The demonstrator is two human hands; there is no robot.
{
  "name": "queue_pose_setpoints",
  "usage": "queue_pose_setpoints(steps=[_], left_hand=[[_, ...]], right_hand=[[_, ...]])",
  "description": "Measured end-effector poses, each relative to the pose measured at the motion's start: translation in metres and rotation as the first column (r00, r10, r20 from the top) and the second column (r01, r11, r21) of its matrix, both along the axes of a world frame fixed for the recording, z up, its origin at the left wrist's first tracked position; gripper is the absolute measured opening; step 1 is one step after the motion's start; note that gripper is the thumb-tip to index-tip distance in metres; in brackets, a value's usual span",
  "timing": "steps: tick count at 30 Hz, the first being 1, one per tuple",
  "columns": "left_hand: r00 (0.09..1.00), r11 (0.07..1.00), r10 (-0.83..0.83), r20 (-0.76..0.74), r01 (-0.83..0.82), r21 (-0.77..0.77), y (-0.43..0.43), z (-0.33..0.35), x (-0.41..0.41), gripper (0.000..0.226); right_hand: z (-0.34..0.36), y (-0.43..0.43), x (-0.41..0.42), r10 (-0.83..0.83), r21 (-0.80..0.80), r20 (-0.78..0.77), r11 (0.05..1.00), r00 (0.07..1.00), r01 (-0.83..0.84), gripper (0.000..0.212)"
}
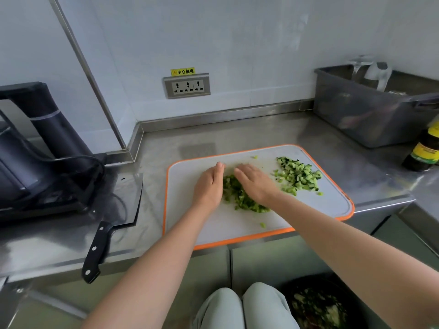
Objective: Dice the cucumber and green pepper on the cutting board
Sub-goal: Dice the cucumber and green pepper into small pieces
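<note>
While both hands are down on the cutting board, neither one is actually holding anything. Left hand stands on its edge with the fingers straight and together, right up against the left side of the diced green pepper, which sits in a dark green heap about mid-frame. Right hand comes in from the other side, palm down, fingers straight too, lying over the right side of that same heap, so the pepper is basically sandwiched between the two. The fingertips of both hands sit close together at the top of the pile.

Diced cucumber is in its own pile toward the upper right of the board, pale bits with dark skin showing, near the right hand but apart from it. A few stray green bits lie loose on the board, one down near its lower edge.

Board is white with an orange rim and sits on a steel counter. Cleaver lies flat on the counter left of the board, nobody touching it, black handle poking over the front edge. Black appliance at far left, grey tub upper right, dark bottle at the right edge, wall socket up behind.
</note>
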State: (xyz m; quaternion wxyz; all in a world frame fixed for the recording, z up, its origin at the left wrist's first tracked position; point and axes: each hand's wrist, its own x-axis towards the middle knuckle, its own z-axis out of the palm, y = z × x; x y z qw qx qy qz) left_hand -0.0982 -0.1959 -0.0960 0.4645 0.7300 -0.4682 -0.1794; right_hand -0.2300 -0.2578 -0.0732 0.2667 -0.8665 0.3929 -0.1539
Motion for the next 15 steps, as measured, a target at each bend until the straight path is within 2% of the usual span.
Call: queue_pose_setpoints(steps=[3, 5, 6, 8, 11, 15], left_hand=[[1.0, 1.0, 0.009, 0.018, -0.009, -0.011, 0.003, 0.001, -0.004, 0.06], [0.999, 0.999, 0.035, 0.037, -0.035, -0.019, 0.005, 0.002, -0.004, 0.066], [0.997, 0.998, 0.055, 0.062, -0.053, -0.022, 0.007, 0.001, -0.004, 0.07], [0.992, 0.996, 0.086, 0.093, -0.083, -0.034, 0.011, 0.001, -0.005, 0.074], [0.988, 0.994, 0.104, 0.112, -0.1, -0.038, 0.014, 0.0, -0.006, 0.073], [0.995, 0.996, 0.087, 0.048, -0.086, -0.035, 0.017, -0.003, -0.005, 0.068]], right_hand=[[0.009, 0.007, 0.001, 0.043, 0.143, 0.155, 0.988, 0.987, -0.065, 0.047], [0.016, -0.001, -0.007, -0.061, 0.141, 0.226, 0.99, 0.972, 0.029, 0.048], [0.019, -0.004, -0.014, -0.112, 0.106, 0.222, 0.99, 0.969, 0.09, 0.047], [0.017, -0.005, -0.022, -0.149, 0.013, 0.101, 0.989, 0.984, 0.149, 0.045], [-0.001, 0.01, -0.017, -0.106, -0.049, -0.083, 0.994, 0.991, 0.102, 0.049], [-0.001, 0.035, 0.004, -0.082, 0.036, 0.043, 0.996, 0.996, 0.08, 0.048]])
